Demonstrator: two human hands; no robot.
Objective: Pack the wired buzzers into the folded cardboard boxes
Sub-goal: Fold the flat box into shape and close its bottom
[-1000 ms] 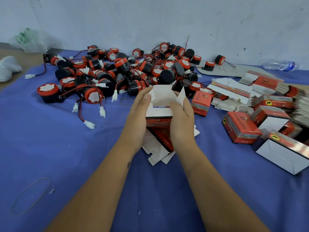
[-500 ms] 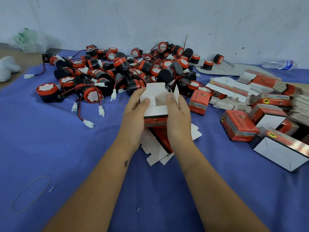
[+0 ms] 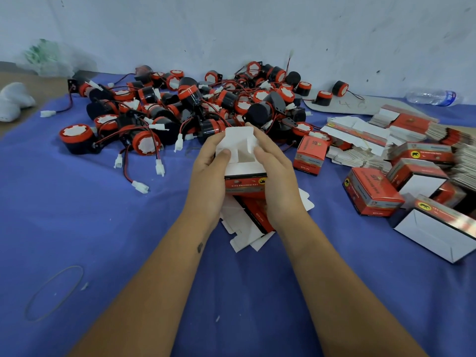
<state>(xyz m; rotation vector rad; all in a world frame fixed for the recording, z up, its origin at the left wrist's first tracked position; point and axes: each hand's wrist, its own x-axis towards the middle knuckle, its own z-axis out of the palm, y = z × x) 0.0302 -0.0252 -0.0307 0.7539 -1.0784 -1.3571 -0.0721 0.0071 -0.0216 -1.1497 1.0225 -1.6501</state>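
Observation:
Both my hands hold a small red and white cardboard box [image 3: 244, 182] at the middle of the blue cloth. My left hand [image 3: 209, 173] grips its left side, thumb pressing a white flap [image 3: 238, 140]. My right hand [image 3: 277, 173] grips the right side, its fingers on the right flap. The flaps are folded partly inward over the box's far end. A big pile of black and red wired buzzers [image 3: 185, 109] lies just beyond the box. Flat unfolded boxes [image 3: 247, 222] lie under my wrists.
Closed red boxes [image 3: 310, 154] [image 3: 372, 193] and an open-ended box [image 3: 438, 229] stand at the right, beside stacks of flat cartons [image 3: 412, 124]. A water bottle [image 3: 432, 97] lies by the wall. A rubber band [image 3: 55, 292] lies at the lower left.
The white flaps, standing open a second ago, are now folded inward over the box's end. My thumbs have moved onto them. The hands stayed in place.

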